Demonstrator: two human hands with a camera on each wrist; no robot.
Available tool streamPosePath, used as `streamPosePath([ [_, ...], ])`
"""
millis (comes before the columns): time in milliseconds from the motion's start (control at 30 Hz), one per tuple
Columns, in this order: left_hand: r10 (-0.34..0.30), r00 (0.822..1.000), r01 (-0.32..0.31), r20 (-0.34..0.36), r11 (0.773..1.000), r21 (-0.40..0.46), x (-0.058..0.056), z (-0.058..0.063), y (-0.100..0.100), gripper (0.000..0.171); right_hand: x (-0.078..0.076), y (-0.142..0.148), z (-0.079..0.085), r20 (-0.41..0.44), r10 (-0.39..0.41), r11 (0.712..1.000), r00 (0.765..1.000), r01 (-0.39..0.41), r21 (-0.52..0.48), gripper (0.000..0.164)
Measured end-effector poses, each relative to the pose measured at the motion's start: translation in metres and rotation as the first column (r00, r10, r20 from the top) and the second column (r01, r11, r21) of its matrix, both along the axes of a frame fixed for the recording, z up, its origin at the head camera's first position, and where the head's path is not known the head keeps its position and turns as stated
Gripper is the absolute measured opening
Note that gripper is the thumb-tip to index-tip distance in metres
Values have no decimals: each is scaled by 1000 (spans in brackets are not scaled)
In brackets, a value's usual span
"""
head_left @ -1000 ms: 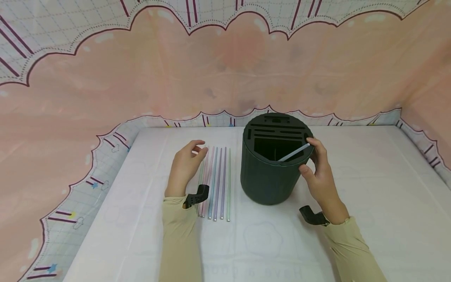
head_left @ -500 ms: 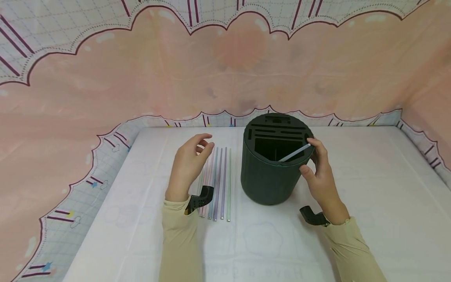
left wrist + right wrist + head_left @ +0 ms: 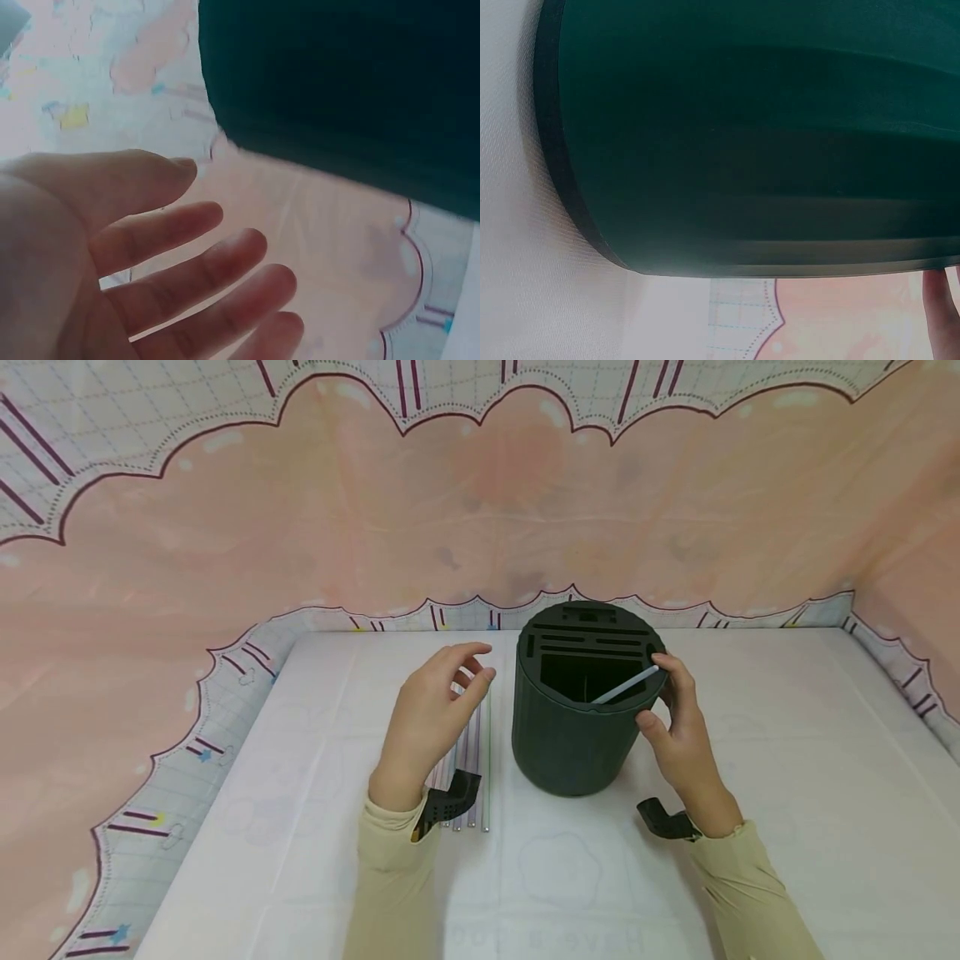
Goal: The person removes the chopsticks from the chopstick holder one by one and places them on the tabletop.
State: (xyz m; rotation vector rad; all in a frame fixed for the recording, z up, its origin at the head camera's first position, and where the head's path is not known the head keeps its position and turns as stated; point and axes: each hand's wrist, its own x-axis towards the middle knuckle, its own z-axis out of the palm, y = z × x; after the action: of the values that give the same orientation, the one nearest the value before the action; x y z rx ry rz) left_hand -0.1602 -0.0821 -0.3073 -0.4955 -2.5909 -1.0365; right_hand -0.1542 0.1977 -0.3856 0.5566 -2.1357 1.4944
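A dark green bucket [image 3: 573,747] with a slotted lid stands upright on the white cloth. Its front opening shows a pale blue stick [image 3: 624,686] leaning up to the right rim. My right hand [image 3: 686,743] grips the bucket's right side near the rim, thumb in front; the right wrist view shows mostly bucket wall [image 3: 742,150]. My left hand [image 3: 429,718] hovers left of the bucket with relaxed, spread fingers and holds nothing. Beneath it lie several thin pastel sticks [image 3: 486,777], side by side and partly hidden by that hand and its wrist camera.
White cloth [image 3: 562,893] covers the table. A peach backdrop [image 3: 495,518] with a scalloped, checked border rises behind it. Black cameras [image 3: 453,797] are worn on both wrists.
My left hand has moved right and slightly up, over the sticks and closer to the bucket. My right hand, the bucket and the stick in it have stayed put.
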Motion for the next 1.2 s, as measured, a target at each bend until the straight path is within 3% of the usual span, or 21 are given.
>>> streamPosePath([
  [100, -48, 995, 49, -83, 999, 12, 5, 3, 10, 29, 0, 0, 0, 2, 2, 1000, 1000, -2, -1, 70],
  [333, -126, 960, 137, -250, 990, 27, 17, 10, 29, 24, 1, 0, 1, 20, -13, 1000, 1000, 13, 12, 68],
  [633, -157, 928, 159, -338, 987, -23, 22, 12, 43, 22, 2, -2, 4, 15, 1, 1000, 1000, -1, 0, 69],
  [867, -271, 888, 251, -371, 963, -103, 29, 13, 56, 25, 0, 0, -1, -5, 3, 1000, 1000, -3, -3, 70],
  [1000, -305, 889, 246, -341, 947, -205, 35, 9, 67, 31, 0, -1, -1, -32, 7, 1000, 999, -7, -6, 72],
  [1200, -278, 905, 190, -321, 941, -279, 39, 5, 75, 34, 2, -2, 1, -48, 2, 1000, 999, -3, -3, 72],
])
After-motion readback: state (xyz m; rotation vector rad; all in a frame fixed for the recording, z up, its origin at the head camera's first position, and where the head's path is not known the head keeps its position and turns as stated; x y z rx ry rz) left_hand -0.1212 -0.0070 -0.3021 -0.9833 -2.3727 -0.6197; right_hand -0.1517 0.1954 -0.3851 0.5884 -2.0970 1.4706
